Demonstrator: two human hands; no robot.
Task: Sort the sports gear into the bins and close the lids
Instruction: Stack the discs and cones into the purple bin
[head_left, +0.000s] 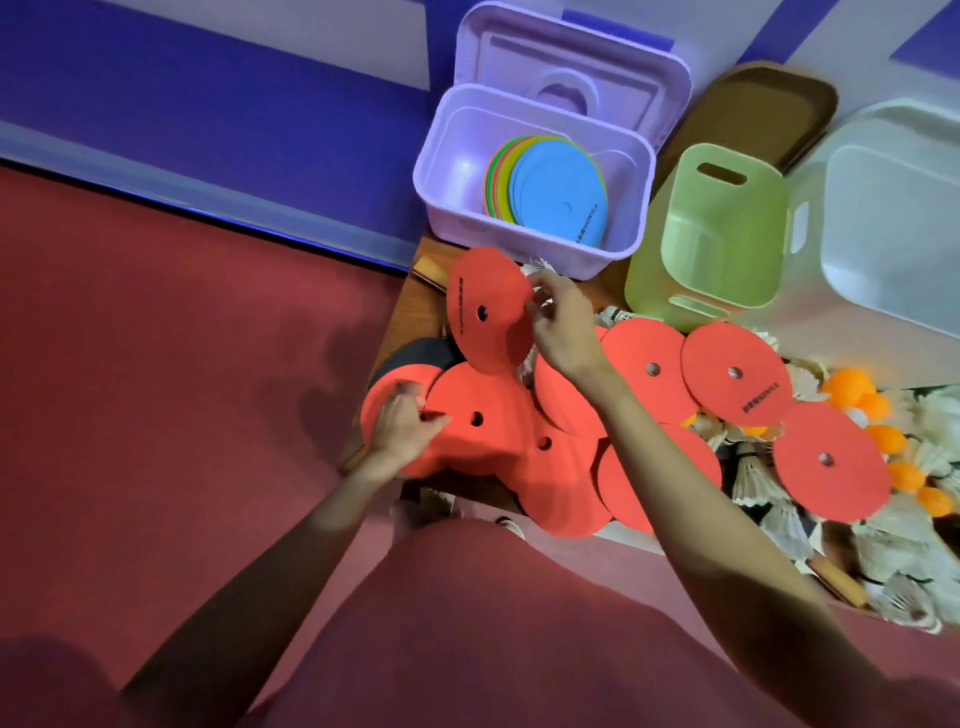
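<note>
- Right hand is pinching a red disc by its edge, holding it tilted just in front of the purple bin.
- Left hand is curling its fingers on another red disc in the pile.
- Progress-wise it's looking early: only a stack of coloured discs is sitting in the purple bin, lid up.
- Green bin and white bin are both looking empty.
- Shuttlecocks and orange balls are waiting, half buried under discs.

Two bare forearms, no sleeves, dull-red garment over the torso
</note>
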